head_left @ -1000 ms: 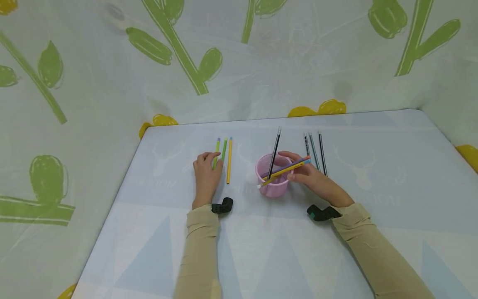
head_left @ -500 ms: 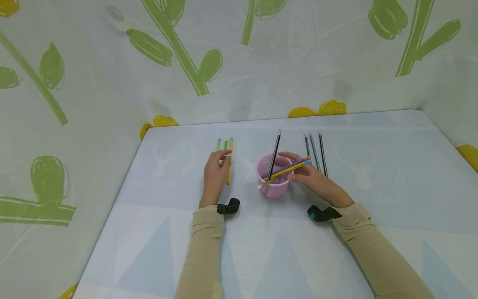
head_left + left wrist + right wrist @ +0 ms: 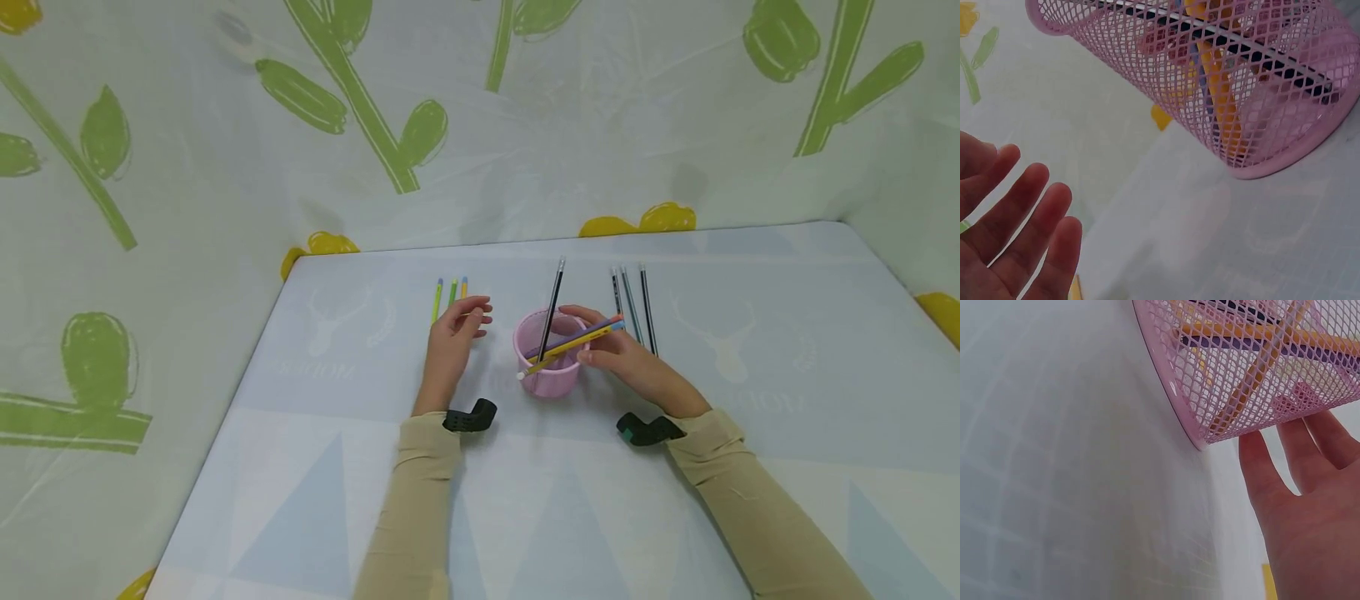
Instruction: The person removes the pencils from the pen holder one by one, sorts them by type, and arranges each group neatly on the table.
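A pink mesh pencil cup [image 3: 550,382] stands upright near the middle of the table, holding several pencils. One dark pencil [image 3: 552,300] leans up toward the back; a yellow pencil [image 3: 581,337] and others lean right, over the rim. My right hand [image 3: 630,365] holds the cup by its right side, with thumb and fingers against the mesh in the right wrist view. Left of the cup, my left hand [image 3: 453,342] holds nothing, its fingers [image 3: 1054,215] apart and slightly bent. Beneath and behind it lie a lime pencil [image 3: 437,300], a green pencil [image 3: 453,289] and a yellow-orange pencil [image 3: 464,287], partly hidden.
Three dark pencils lie side by side behind the right hand, among them a teal-grey pencil [image 3: 632,304] and a black pencil [image 3: 648,308]. The table [image 3: 510,517] has a pale patterned cover. A leaf-printed curtain [image 3: 570,150] rises along its back and sides.
My left hand has moved rightward across the row of three pencils toward the cup, its fingers now extending past the row. My right hand and the cup have stayed in place.
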`<action>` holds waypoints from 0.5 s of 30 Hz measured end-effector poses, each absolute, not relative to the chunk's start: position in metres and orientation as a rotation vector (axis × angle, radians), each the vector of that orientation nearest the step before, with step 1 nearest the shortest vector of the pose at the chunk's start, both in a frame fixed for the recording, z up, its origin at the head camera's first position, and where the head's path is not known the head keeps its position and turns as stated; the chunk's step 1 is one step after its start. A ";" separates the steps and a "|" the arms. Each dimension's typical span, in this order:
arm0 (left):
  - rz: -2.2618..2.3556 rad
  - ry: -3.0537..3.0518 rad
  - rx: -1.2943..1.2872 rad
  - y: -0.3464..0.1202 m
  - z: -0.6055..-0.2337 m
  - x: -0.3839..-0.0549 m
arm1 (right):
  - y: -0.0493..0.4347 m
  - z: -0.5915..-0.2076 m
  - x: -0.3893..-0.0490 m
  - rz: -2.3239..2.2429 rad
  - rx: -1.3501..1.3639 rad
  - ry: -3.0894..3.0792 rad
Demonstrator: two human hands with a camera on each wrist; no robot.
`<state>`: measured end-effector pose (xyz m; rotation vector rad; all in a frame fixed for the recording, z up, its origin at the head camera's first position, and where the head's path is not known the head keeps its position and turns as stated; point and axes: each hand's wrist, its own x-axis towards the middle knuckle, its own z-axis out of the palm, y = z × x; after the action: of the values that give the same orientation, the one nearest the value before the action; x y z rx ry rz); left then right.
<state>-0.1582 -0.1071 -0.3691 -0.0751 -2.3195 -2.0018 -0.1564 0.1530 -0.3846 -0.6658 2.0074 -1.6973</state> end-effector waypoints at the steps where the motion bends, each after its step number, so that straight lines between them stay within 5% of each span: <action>1: -2.024 -2.319 -0.077 -0.105 -0.365 -0.156 | 0.153 -0.384 -0.156 -1.697 -0.665 2.008; 15: -2.157 -2.322 -0.257 -0.085 -0.382 -0.160 | 0.152 -0.387 -0.156 -1.686 -0.654 2.026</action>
<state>-0.1597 -0.0849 -0.3823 -0.2572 -2.3225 -2.1568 -0.1562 0.1521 -0.3868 -0.6538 2.0264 -1.6859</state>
